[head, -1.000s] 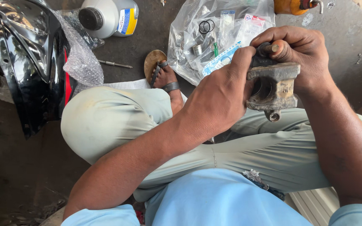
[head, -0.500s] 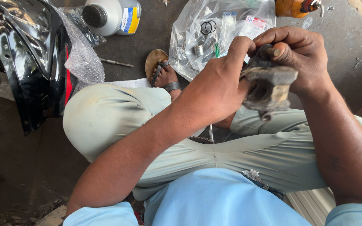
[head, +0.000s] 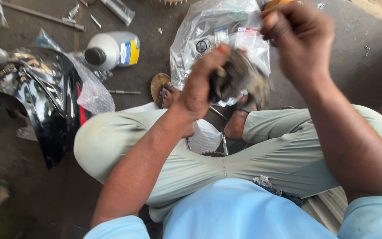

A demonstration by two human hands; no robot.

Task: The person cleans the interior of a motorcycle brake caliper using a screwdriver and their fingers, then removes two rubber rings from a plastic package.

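The metal part (head: 237,82) is up in front of you, above your knees, and it looks blurry. It is grey and dirty. Your left hand (head: 200,88) has its grip closed around the part from the left side, with the thumb on top. Your right hand (head: 299,37) is curled into a fist just above and to the right of the part. You cannot tell if that hand touches the part or holds something small.

You sit with your legs in light green trousers (head: 191,163). Behind the part, a clear plastic bag (head: 226,31) with small packets and black rings lies on the floor (head: 155,57). A white bottle (head: 111,49) with a blue and yellow label lies on its side to the left. A shiny black cover (head: 40,97) lies farther left. One foot in a brown sandal (head: 162,88) shows near the bag.
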